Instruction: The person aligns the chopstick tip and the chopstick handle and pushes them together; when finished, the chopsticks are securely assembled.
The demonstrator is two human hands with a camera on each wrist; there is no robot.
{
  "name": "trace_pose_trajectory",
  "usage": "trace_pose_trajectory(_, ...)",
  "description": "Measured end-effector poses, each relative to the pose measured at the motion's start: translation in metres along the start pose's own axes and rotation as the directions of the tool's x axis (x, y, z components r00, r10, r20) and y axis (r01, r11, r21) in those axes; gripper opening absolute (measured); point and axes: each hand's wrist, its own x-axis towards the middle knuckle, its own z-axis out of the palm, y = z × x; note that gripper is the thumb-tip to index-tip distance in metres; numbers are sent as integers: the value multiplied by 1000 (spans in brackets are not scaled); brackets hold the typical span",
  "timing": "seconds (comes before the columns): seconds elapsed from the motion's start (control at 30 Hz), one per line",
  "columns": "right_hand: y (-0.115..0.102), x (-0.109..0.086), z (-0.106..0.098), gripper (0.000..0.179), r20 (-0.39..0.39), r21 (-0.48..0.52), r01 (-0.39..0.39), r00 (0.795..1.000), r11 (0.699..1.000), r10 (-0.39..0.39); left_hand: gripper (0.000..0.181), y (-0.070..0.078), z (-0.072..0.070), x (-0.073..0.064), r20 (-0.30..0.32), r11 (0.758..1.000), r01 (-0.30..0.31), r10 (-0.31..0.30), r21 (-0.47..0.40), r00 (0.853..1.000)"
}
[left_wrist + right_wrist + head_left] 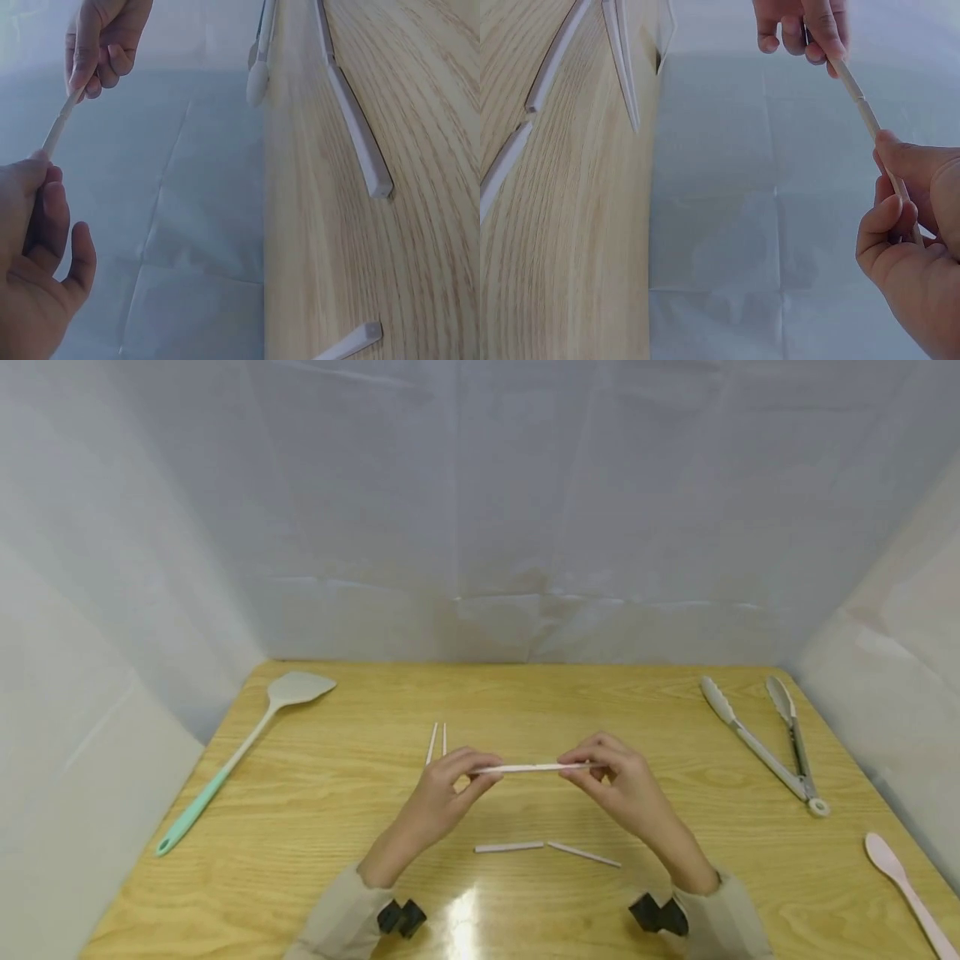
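Observation:
Both hands hold one pale, slim chopstick [531,767] level above the table. My left hand [453,785] pinches its left end between thumb and fingers, and my right hand [618,781] pinches the right end. A small nick or crack shows midway along the chopstick [866,112] in the right wrist view. Below the hands lie two broken chopstick pieces, a left piece [508,847] and a right piece [585,854], their ends almost meeting. Behind the left hand, two thin pale sticks [431,745] lie close together, partly hidden by the fingers.
A spatula [297,687] with a mint-green handle lies at the table's left. Metal tongs [772,758] rest spread apart at the right, with a pink spoon [888,862] nearer the front. Pale sheeting [495,510] hangs behind and beside the wooden table [315,827].

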Motion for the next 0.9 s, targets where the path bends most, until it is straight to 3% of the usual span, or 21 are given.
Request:
trace_pose_trajectory(0.23,-9,-1,0,22,-34,36,53,998,998,-52,13,3,-2,0,-51,993,-110,108,-42,993)
trace_pose_trajectory(0.6,-22,0,0,18,-86,61,161,984,985,-156,15,19,-8,2,-116,976,-219,215,-21,970)
trace_pose_trajectory(0.7,-24,0,0,11,-93,70,185,980,980,-178,25,22,-9,1,-123,976,-218,214,-16,969)
trace_pose_trajectory(0.9,-28,-2,1,11,-103,87,206,975,975,-197,24,31,-9,-2,-126,978,-206,202,-16,971)
